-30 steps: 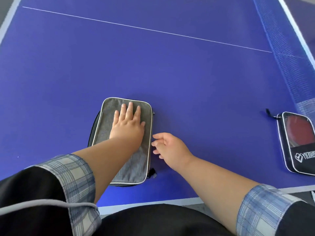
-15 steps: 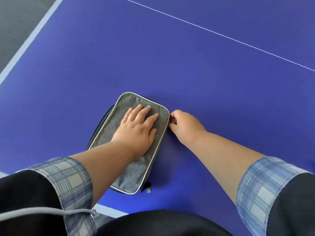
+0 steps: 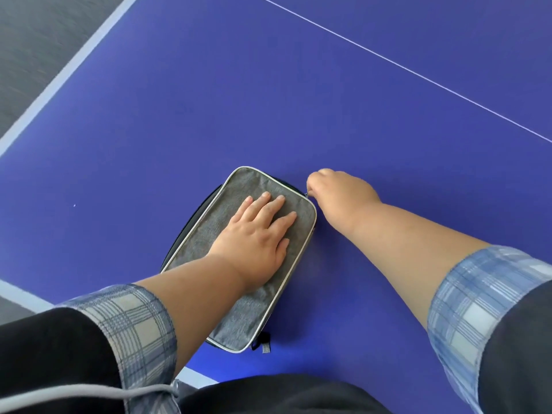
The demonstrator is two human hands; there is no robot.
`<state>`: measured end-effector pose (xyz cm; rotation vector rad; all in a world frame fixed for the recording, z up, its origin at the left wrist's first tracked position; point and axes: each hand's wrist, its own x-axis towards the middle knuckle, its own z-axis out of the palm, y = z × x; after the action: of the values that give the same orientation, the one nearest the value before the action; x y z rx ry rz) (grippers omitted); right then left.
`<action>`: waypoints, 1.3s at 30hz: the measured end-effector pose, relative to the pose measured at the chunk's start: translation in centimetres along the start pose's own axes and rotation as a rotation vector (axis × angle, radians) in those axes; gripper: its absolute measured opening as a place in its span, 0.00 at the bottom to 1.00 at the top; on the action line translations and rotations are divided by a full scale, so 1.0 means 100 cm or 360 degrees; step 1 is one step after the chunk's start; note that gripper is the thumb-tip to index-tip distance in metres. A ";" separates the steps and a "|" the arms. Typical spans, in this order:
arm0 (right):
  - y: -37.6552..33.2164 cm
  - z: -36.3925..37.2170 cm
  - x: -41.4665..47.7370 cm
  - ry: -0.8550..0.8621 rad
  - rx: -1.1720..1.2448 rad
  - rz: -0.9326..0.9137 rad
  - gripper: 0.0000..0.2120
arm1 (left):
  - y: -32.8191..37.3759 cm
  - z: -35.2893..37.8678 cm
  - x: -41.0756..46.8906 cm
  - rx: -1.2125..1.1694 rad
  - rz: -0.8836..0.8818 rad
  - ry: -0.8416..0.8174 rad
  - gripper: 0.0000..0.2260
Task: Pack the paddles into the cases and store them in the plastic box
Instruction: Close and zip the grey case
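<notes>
At the far left, grey floor [image 3: 35, 55] shows beyond the white edge stripe of the blue table [image 3: 209, 100], which looks like a table-tennis top with a thin white line running across it. The grey case [image 3: 209, 231] lies flat near the table's near edge, in front of the person. Its long axis runs diagonally, from the near end by the body up and away to the far-left corner. A small pull tab [image 3: 265, 347] sticks out at its near right corner.

The left hand [image 3: 254, 234] rests on top of the case, fingers spread and flat, pressing down and gripping nothing. Just right of the case's far right corner, the right hand [image 3: 334, 189] is curled, fingertips pinched together at the case's edge; something small sits there, probably the zipper pull, though it is too small to be sure.

The right hand is the one placed at the seam, so the zip would likely travel along the case's edge while the left steadies it. No plastic box or second case is in view.
</notes>
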<state>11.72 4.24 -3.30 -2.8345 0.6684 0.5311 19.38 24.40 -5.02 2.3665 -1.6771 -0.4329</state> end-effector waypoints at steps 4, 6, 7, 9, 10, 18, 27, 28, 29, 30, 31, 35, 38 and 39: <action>-0.019 -0.014 0.024 0.0029 -0.0119 -0.0125 0.07 | -0.001 -0.001 0.001 -0.0026 0.0019 -0.0005 0.22; -0.028 -0.017 0.035 0.0060 -0.0147 -0.0176 0.06 | -0.001 0.000 0.001 -0.0031 0.0031 0.0003 0.22; -0.033 -0.018 0.041 0.0073 -0.0151 -0.0201 0.05 | -0.002 0.000 0.000 -0.0028 0.0041 0.0008 0.22; -0.042 -0.020 0.052 0.0099 -0.0146 -0.0252 0.05 | -0.003 0.000 0.000 -0.0036 0.0060 0.0025 0.22; -0.047 -0.021 0.059 0.0108 -0.0136 -0.0279 0.05 | -0.003 0.001 0.000 -0.0042 0.0065 0.0031 0.22; -0.083 -0.033 0.105 0.0088 -0.0200 -0.0656 0.07 | -0.008 0.005 0.002 -0.0097 0.0089 0.0098 0.22; -0.102 -0.041 0.107 -0.0060 -0.0155 -0.0503 0.13 | -0.009 0.011 0.002 -0.0170 0.0096 0.0136 0.22; -0.102 -0.039 0.097 0.0003 0.0000 -0.0393 0.15 | -0.009 0.012 0.002 -0.0193 0.0092 0.0165 0.22; -0.102 -0.036 0.085 0.0080 0.0149 -0.0280 0.16 | -0.010 0.013 0.003 -0.0224 0.0091 0.0210 0.22; -0.102 -0.031 0.071 0.0158 0.0304 -0.0167 0.17 | -0.012 0.013 0.003 -0.0274 0.0095 0.0258 0.22; -0.102 -0.026 0.056 0.0236 0.0460 -0.0047 0.17 | -0.014 0.012 0.002 -0.0325 0.0114 0.0309 0.21; -0.093 -0.010 0.008 0.0516 0.0892 0.0546 0.17 | -0.014 0.004 -0.006 -0.0617 0.0056 0.0700 0.10; -0.098 -0.001 -0.015 0.0559 0.0914 0.0567 0.16 | -0.038 -0.020 0.001 -0.0935 -0.0404 0.0779 0.08; -0.106 0.004 -0.020 0.0569 0.0862 0.0450 0.15 | -0.054 -0.027 0.009 -0.0976 -0.0529 0.0663 0.09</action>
<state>14.79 14.47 -1.90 -2.3418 1.0923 -0.1246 25.36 25.37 -4.40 2.0686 -0.8188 -0.3967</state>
